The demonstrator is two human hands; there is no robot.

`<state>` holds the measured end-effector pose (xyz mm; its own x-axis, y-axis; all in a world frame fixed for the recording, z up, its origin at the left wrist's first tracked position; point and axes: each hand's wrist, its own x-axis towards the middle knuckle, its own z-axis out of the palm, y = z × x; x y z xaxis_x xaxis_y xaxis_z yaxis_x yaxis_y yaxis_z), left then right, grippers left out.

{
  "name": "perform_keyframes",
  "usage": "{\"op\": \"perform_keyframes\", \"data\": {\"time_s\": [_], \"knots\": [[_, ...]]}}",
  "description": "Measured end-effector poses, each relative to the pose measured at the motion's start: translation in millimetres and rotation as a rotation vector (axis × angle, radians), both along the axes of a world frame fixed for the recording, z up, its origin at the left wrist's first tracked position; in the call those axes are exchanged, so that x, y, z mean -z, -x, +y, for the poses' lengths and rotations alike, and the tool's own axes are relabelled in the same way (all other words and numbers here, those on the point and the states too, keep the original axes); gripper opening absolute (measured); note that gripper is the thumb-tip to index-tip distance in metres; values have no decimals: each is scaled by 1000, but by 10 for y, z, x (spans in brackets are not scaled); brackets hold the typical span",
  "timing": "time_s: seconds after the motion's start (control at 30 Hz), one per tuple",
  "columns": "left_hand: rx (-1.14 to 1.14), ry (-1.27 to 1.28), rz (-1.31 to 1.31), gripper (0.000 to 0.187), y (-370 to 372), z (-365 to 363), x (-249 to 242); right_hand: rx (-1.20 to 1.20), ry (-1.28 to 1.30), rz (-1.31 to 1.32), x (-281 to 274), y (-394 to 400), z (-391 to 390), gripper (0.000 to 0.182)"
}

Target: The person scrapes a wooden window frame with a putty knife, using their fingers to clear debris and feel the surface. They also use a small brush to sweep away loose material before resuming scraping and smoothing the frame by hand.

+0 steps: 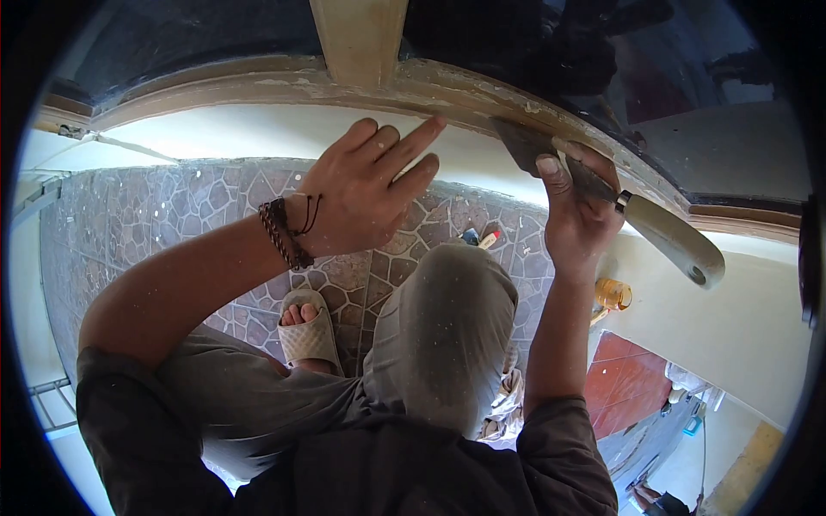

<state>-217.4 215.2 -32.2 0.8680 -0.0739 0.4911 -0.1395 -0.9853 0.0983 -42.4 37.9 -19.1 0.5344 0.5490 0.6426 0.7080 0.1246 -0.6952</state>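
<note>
My right hand (pixel 582 219) grips a putty knife (pixel 671 236) where the blade meets the pale handle. Its wide metal blade lies against the lower rail of a brown wooden window frame (pixel 465 96), whose paint looks worn and patchy. To the left, my left hand (pixel 361 185) is open, with fingers apart and nothing in them. One outstretched fingertip reaches the underside of the same rail. Below the rail runs a white wall (pixel 232 133). A braided bracelet (pixel 280 232) circles my left wrist.
Dark window glass (pixel 516 39) rises above the rail, split by an upright post (pixel 360 39). Stone-patterned floor (pixel 215 206) lies below, with a small red-tipped object (pixel 489 240) near my knee. An orange container (pixel 613 294) and red tiles (pixel 624 383) are at right.
</note>
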Motion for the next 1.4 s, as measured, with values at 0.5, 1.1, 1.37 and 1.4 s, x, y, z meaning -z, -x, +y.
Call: {"op": "perform_keyframes", "data": {"time_s": [0.5, 1.1, 1.37, 1.4], "knots": [[-14, 33, 7, 28, 20, 24, -34, -174, 82, -94, -214, 49, 337, 18], [-2, 153, -15, 29, -10, -16, -63, -63, 287, -220, -394, 40, 116, 20], [0, 223, -3, 32, -7, -48, -76, -110, 167, -96, -255, 56, 279, 21], [0, 233, -3, 31, 8, -42, -76, -181, 139, -18, -196, 79, 385, 23]]}}
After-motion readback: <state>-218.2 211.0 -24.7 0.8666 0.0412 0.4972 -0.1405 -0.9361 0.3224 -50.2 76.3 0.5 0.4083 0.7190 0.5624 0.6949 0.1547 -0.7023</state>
